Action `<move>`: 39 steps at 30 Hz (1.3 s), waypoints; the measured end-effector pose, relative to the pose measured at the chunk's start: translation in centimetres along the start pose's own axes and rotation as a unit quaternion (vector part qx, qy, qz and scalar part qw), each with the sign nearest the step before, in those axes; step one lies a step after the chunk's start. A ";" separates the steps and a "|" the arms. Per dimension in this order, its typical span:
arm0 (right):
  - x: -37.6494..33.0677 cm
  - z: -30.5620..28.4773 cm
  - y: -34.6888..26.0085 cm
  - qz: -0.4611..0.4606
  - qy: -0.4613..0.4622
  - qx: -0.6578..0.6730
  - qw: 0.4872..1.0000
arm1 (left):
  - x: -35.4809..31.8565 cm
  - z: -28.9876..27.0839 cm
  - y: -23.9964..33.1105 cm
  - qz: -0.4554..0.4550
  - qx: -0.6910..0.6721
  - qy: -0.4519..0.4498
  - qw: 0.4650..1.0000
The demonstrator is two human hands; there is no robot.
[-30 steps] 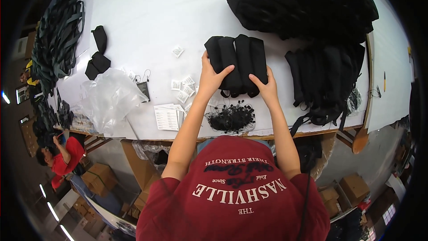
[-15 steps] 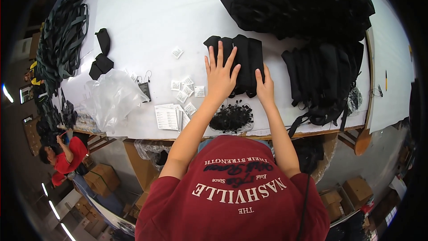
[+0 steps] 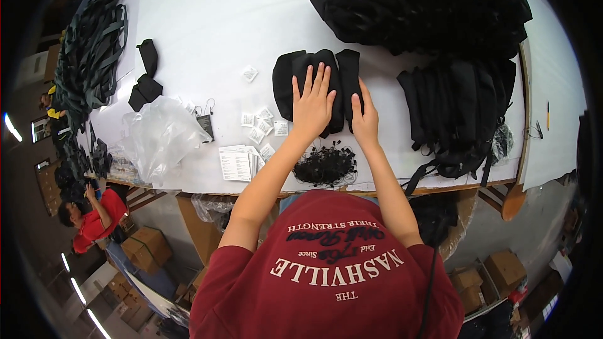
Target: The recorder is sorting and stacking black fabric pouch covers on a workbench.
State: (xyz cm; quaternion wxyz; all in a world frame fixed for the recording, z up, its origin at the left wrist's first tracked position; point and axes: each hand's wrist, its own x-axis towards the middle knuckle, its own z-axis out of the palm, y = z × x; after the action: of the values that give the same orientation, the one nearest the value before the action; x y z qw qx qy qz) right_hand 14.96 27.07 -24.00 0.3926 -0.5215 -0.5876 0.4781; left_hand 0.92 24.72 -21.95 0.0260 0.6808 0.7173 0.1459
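Black folded fabric pieces [image 3: 286, 88] lie side by side on the white table in front of me. Flat on top of them rests my left hand [image 3: 312, 103], its fingers stretched out and close together, the thumb apart. My right hand [image 3: 365, 119] is at the right edge of the rightmost strip-like piece [image 3: 348, 66], thumb and straight fingers apart, touching its side. Just below the pieces is a tangled heap of small black tags or cords [image 3: 325, 164]; my hands are clear of it.
A big black fabric pile [image 3: 421, 6] stands at the far right, with a row of black pieces [image 3: 458, 100] nearer. Left are dark straps [image 3: 94, 50], a clear plastic bag [image 3: 164, 138], white packets [image 3: 264, 127] and printed cards [image 3: 237, 163]. A person in red [image 3: 103, 216] is beyond.
The black pieces have spread out, now reaching farther left. My right hand has moved a little left with the right edge of the pieces; the left hand's fingers have drawn together.
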 end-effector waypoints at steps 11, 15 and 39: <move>-0.1 -1.7 0.4 0.138 -0.099 0.167 0.971 | -2.0 -0.4 -3.8 -0.305 -0.347 0.051 0.885; -0.4 -0.6 -1.4 0.072 -0.096 0.123 0.985 | -1.8 0.3 -4.0 -0.282 -0.384 0.017 0.879; 0.3 2.1 -0.4 0.048 -0.074 0.037 0.995 | -1.5 -0.1 -2.2 -0.144 -0.179 0.043 0.972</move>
State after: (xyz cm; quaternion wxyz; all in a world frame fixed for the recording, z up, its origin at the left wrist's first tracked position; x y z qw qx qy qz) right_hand 12.78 27.07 -24.16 0.3437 -0.4978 -0.5710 0.5550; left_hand -1.12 23.15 -22.65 0.1371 0.5478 0.7703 0.2961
